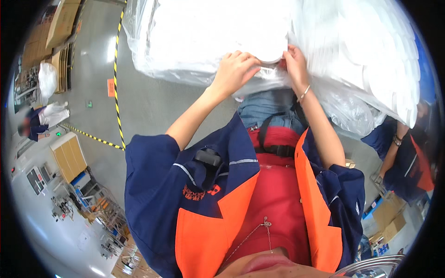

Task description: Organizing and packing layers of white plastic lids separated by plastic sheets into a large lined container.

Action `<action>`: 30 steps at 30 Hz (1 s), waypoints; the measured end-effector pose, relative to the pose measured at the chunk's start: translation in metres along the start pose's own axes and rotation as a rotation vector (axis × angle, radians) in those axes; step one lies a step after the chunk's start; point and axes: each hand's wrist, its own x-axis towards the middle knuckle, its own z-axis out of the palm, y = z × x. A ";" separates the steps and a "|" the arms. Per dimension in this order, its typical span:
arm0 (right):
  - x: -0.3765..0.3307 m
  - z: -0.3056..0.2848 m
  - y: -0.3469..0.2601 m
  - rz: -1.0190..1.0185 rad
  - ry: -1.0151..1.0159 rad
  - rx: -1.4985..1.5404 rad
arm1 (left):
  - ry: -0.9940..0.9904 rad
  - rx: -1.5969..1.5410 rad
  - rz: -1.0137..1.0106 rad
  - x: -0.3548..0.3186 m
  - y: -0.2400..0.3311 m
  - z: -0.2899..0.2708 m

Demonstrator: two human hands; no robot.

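Note:
A large pile of bright white, glossy pieces (208,32) lies before me in a clear plastic bag (157,72); glare washes out their shape. At the pile's near edge, my left hand (235,73) has its fingers curled and thumb close to them; what is between them is hidden. To its right, my right hand (296,67) pinches the near edge of a white piece between thumb and fingers. A curved rim and a small dark gap show between the two hands.
A second wrapped stack of white pieces (366,55) stands at right, with a co-worker's arm (394,148) beside it. Yellow-black floor tape (117,83) runs along the left. Farther off are another person (34,123), a cabinet (68,157) and cardboard (62,23).

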 end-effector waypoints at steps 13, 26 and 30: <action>0.029 -0.001 0.019 -0.162 0.056 -0.213 | 0.123 -0.098 -0.189 0.021 0.006 0.017; 0.030 0.007 0.017 -0.137 0.130 -0.247 | 0.052 0.182 -0.201 0.013 -0.018 0.006; 0.032 0.002 0.026 -0.181 0.125 -0.276 | -0.002 0.034 -0.098 0.026 -0.008 0.001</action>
